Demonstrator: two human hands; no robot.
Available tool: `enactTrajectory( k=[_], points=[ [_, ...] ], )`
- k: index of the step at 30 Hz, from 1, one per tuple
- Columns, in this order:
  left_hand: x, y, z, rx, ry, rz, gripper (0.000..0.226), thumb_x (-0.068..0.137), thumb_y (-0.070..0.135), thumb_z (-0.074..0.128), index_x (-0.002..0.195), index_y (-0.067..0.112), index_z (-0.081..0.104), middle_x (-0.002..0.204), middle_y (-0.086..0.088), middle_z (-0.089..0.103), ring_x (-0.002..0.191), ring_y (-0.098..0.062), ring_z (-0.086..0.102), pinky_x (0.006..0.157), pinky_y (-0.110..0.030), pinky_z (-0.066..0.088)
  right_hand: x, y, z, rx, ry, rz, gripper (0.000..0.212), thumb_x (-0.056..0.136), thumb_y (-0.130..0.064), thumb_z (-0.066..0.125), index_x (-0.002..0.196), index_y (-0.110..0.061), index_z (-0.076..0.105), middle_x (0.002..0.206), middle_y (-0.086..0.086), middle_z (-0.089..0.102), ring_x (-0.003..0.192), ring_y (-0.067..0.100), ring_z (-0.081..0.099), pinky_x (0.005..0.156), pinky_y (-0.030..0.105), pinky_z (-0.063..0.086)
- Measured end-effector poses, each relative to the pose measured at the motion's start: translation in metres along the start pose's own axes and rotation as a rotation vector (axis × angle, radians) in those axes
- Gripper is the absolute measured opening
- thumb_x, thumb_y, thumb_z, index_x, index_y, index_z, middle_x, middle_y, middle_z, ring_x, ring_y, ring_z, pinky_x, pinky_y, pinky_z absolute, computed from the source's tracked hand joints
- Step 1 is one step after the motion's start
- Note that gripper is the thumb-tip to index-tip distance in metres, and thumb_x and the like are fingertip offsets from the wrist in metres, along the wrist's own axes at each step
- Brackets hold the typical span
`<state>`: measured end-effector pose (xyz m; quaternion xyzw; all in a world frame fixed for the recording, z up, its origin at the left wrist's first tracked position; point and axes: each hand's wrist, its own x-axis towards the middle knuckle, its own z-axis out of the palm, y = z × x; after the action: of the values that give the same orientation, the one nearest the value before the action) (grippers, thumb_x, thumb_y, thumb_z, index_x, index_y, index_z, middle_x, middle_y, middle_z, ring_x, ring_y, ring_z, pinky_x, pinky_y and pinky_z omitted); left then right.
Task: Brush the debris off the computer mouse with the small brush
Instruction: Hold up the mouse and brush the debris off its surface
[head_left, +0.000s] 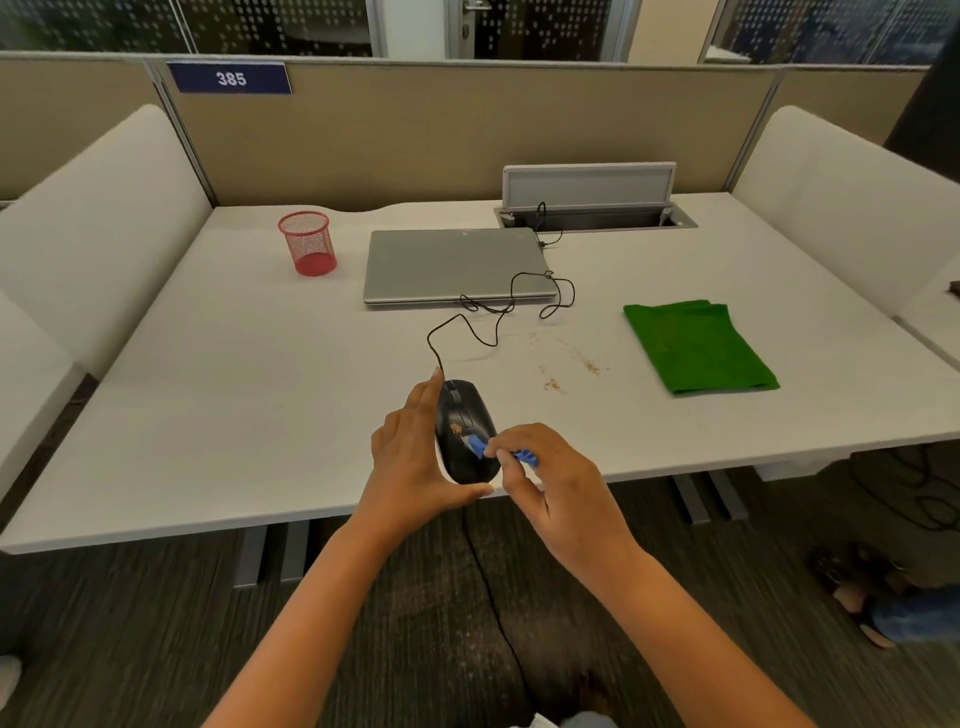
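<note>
A black wired computer mouse lies near the front edge of the white desk. A small patch of brown debris sits on its back. My left hand holds the mouse, fingers along its left side and thumb under its rear end. My right hand pinches a small blue brush, whose tip touches the mouse's back just right of the debris. Most of the brush handle is hidden in my fingers.
Brown crumbs are scattered on the desk right of the mouse. A folded green cloth lies further right. A shut grey laptop, a red mesh cup and the mouse cable are behind.
</note>
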<state>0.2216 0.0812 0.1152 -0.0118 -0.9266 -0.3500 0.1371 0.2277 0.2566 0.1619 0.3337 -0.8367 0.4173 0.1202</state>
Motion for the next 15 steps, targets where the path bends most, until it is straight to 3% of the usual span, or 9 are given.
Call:
enactTrajectory(
  k=[5, 11, 15],
  points=[
    [-0.003, 0.000, 0.000, 0.009, -0.018, -0.001, 0.121, 0.049, 0.070, 0.071, 0.134, 0.052, -0.013, 0.147, 0.002, 0.026, 0.125, -0.018, 0.030, 0.100, -0.033, 0.016, 0.006, -0.002, 0.002, 0.035, 0.073, -0.009, 0.016, 0.088, -0.014, 0.053, 0.101, -0.008, 0.060, 0.097, 0.008, 0.065, 0.092, 0.010, 0.060, 0.082, 0.011, 0.046],
    [-0.005, 0.004, -0.002, 0.011, -0.008, 0.009, 0.122, 0.048, 0.068, 0.072, 0.132, 0.054, -0.016, 0.147, 0.001, 0.026, 0.126, -0.019, 0.030, 0.100, -0.033, 0.015, 0.011, 0.001, 0.010, 0.019, 0.064, -0.008, 0.023, 0.088, -0.013, 0.055, 0.110, -0.007, 0.060, 0.105, 0.009, 0.066, 0.098, 0.002, 0.054, 0.088, 0.004, 0.039],
    [-0.005, 0.006, -0.002, 0.023, -0.008, 0.022, 0.124, 0.049, 0.064, 0.076, 0.132, 0.053, -0.016, 0.147, 0.000, 0.027, 0.126, -0.019, 0.030, 0.101, -0.033, 0.016, 0.013, 0.001, 0.011, 0.052, 0.055, 0.026, 0.025, 0.090, -0.016, 0.052, 0.113, -0.008, 0.059, 0.107, 0.007, 0.066, 0.099, 0.003, 0.054, 0.087, 0.007, 0.041]
  ],
)
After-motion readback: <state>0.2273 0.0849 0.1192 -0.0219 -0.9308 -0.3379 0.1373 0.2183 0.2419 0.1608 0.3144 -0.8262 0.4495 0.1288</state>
